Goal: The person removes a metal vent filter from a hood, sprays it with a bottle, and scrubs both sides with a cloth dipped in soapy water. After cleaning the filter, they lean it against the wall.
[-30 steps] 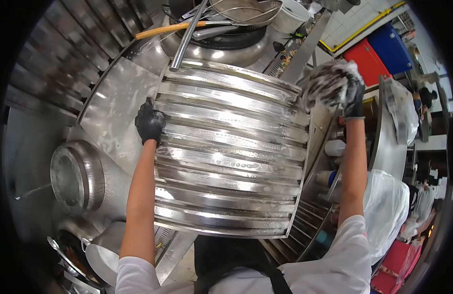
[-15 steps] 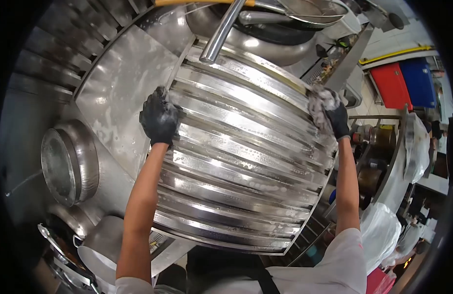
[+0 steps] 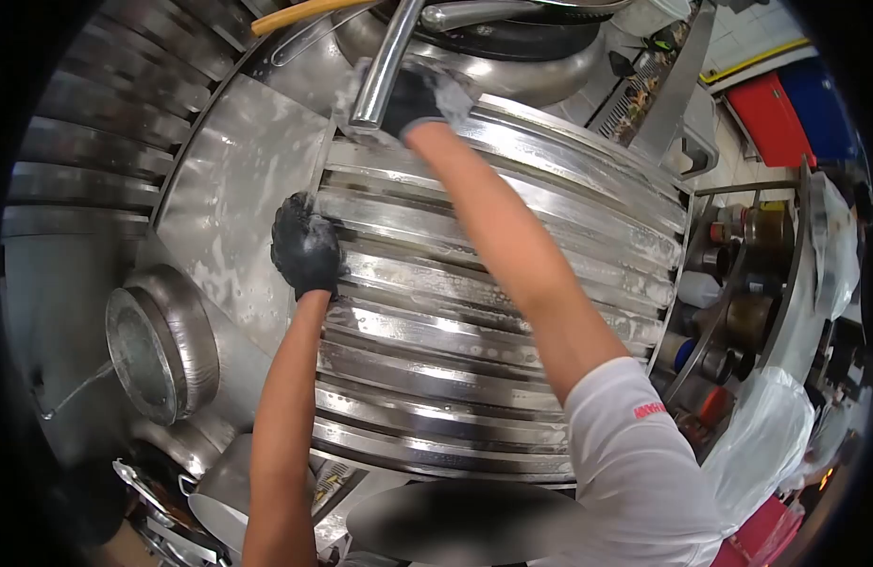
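Note:
A large ridged metal panel, like a hood baffle filter [image 3: 436, 373], lies tilted before me, wet and streaked with suds. My left hand [image 3: 306, 248], in a black glove with foam on it, is closed on the panel's left edge. At the panel's far left corner is my right hand [image 3: 413, 102], also gloved in black and blurred by motion. It presses a greyish soapy scrubbing cloth [image 3: 453, 97] on the metal, and its fingers are partly hidden. A shiny metal handle [image 3: 387, 66] passes in front of that hand.
Pans with a dark interior [image 3: 512, 38] are stacked at the back. A round metal pot [image 3: 162, 345] stands at left, with another pot [image 3: 233, 491] nearer me. A drain channel with food scraps [image 3: 635, 99] runs at back right. Shelves with jars [image 3: 748, 293] stand at right.
My right hand has swept with the cloth from the panel's right edge across to its far left corner. My left hand keeps its hold on the left edge. The view has shifted slightly.

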Tool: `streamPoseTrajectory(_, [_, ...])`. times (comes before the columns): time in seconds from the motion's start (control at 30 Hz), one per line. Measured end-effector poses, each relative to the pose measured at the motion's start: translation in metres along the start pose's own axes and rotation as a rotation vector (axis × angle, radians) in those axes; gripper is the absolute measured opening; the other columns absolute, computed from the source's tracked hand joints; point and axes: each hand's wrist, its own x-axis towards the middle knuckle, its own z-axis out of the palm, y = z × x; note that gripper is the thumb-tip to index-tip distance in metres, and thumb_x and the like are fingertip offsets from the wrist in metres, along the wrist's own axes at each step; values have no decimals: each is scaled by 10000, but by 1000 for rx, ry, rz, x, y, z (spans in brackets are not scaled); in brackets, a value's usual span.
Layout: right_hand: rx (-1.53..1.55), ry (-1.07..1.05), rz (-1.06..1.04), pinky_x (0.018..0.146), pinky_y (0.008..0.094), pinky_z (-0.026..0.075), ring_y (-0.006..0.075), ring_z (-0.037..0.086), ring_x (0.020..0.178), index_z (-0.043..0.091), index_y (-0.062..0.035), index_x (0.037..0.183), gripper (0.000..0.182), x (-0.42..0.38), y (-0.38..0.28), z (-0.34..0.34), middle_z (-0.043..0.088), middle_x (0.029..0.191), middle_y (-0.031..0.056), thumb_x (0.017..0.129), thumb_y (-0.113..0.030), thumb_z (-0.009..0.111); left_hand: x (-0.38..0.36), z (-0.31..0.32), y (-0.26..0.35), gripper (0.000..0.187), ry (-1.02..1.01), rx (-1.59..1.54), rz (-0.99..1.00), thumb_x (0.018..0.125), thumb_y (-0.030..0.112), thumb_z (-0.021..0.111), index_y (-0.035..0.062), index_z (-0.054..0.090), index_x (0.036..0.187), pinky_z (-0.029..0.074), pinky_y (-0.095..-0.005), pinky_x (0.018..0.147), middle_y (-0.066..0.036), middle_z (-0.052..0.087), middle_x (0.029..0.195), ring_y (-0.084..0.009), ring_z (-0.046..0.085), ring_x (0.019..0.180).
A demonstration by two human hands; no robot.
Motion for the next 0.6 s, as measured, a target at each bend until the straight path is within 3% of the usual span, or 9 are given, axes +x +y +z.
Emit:
streamPoseTrajectory(0.03, [-74,-199,25,933,454,455,357,604,1040,643,-60,1042,447,-5,11,-23,611,1134,224,764,-409,618,-3,2,-2,351,-6,25,-25,871,207,556,90,615,1197,392,-406,1023,-112,606,1226,-305,527,1182])
streamPoseTrajectory(0.07, [67,-155,202,854,454,494,351,615,1005,639,-38,1000,465,-41,15,-66,625,1085,224,729,-413,679,-2,-6,2,356,-35,-11,-17,877,225,557,87,612,1201,392,-400,1025,-116,605,1229,-305,529,1179])
streamPoseTrajectory(0.17, [-76,-4,345,900,455,461,377,581,1038,581,-3,1117,630,-148,117,-122,617,1053,226,703,-452,735,-2,1,-2,338,76,-38,53,807,221,582,130,625,1130,441,-431,928,-109,629,1132,-317,567,1081])
streamPoseTrajectory(0.23, [-315,40,408,922,456,439,396,541,1073,578,25,1100,599,-225,222,-171,595,1076,251,743,-436,715,-3,-3,4,329,61,-8,5,801,227,585,132,616,1114,446,-437,906,-101,624,1109,-314,575,1050])
streamPoseTrajectory(0.27, [-634,-75,210,929,447,437,386,545,1087,565,6,1178,599,-266,270,-205,598,1114,237,749,-384,715,-2,-5,7,338,69,-13,-1,799,232,587,135,606,1122,450,-440,895,-96,618,1113,-312,576,1045])
streamPoseTrajectory(0.3, [-331,35,301,946,432,432,371,545,1109,538,-26,1258,594,-283,276,-236,590,1175,224,767,-322,693,-2,-6,8,348,80,-18,-10,797,237,589,138,596,1131,454,-442,884,-91,613,1117,-310,577,1040])
streamPoseTrajectory(0.37, [-446,-45,661,958,423,428,359,543,1124,529,-56,1290,582,-297,250,-271,573,1228,212,772,-279,674,-1,-1,12,343,167,-23,25,794,260,591,138,587,1114,462,-454,841,-86,604,1085,-309,579,1009])
streamPoseTrajectory(0.47, [-602,-5,464,964,428,420,397,528,1119,507,-27,1285,633,-315,271,-245,567,1220,223,754,-319,691,-2,-6,24,340,106,77,-39,786,292,592,131,573,1085,461,-469,768,-84,586,979,-302,579,936])
streamPoseTrajectory(0.6, [-486,255,521,971,467,382,419,498,1112,511,11,1243,673,-274,212,-161,554,1175,258,715,-357,711,1,-11,28,352,71,67,-102,778,283,597,119,569,1088,452,-479,756,-83,594,998,-299,580,941])
